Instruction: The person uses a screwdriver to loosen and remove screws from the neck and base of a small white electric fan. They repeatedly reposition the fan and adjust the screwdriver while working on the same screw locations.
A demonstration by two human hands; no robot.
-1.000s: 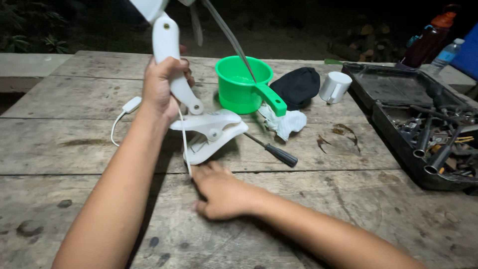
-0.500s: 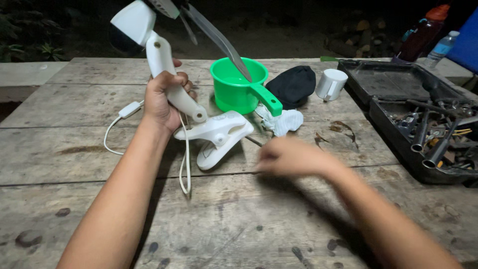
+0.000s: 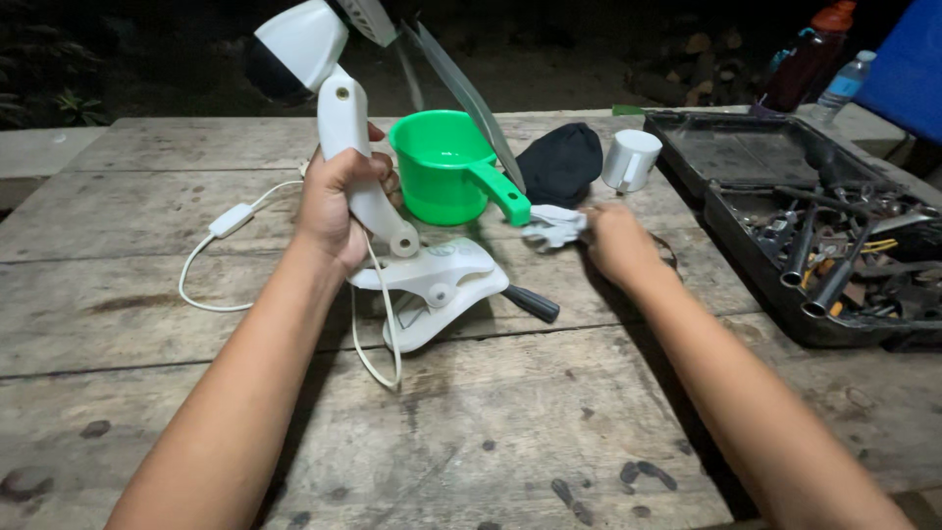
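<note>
White plastic fills your left hand (image 3: pixel 339 201): you are gripping the neck of a clip-on fan (image 3: pixel 358 186) with fingers wrapped tight, its clamp base (image 3: pixel 432 290) resting on the wooden surface (image 3: pixel 510 432) in the middle. A second ago your right hand (image 3: pixel 616 240) lay flat on the near planks; it has since swung to the far right and now closes on a small white part (image 3: pixel 551 228) just beside the green dipper (image 3: pixel 453 177), fingers pinching its edge. A dark-handled screwdriver (image 3: pixel 530 302) lies near the clamp, untouched. The fan's cord (image 3: pixel 231 221) trails left. A tool tray (image 3: pixel 824 245) sits far right.
</note>
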